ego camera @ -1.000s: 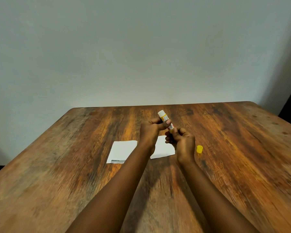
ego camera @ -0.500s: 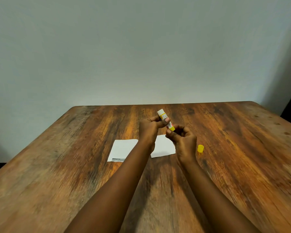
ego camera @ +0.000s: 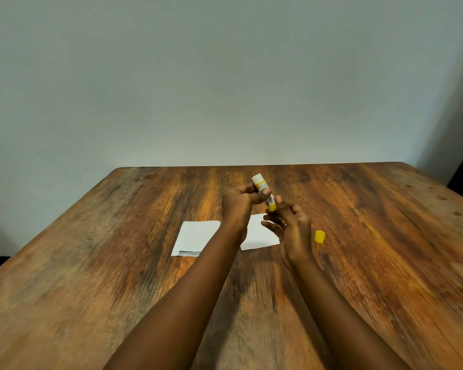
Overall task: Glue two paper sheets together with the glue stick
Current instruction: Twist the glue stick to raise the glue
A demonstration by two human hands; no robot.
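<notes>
Head-cam view, L to R: a white sheet [ego camera: 195, 236] lies flat on the wood table [ego camera: 91, 263], w/ a grey strip along its near edge. Just right of it, my left hand [ego camera: 238, 202] is raised above the table, thumb and fingers wrapped round the middle of the glue stick [ego camera: 263, 192]. The stick is tilted, white end up and away from me, yellow base down toward my right hand. A 2nd sheet [ego camera: 255, 237] lies flat below the hands and is partly hidden by them. My left forearm crosses the gap btwn the sheets, so I can't tell if they touch. My right hand [ego camera: 294, 231] is loose, fingers spread and holding nothing, fingertips just beside the stick's base. Blur hides whether one touches it. Right of that hand, the yellow cap [ego camera: 319, 236] sits alone on the table, near the hand and apart from the stick. A pale wall [ego camera: 225, 76] is behind.
</notes>
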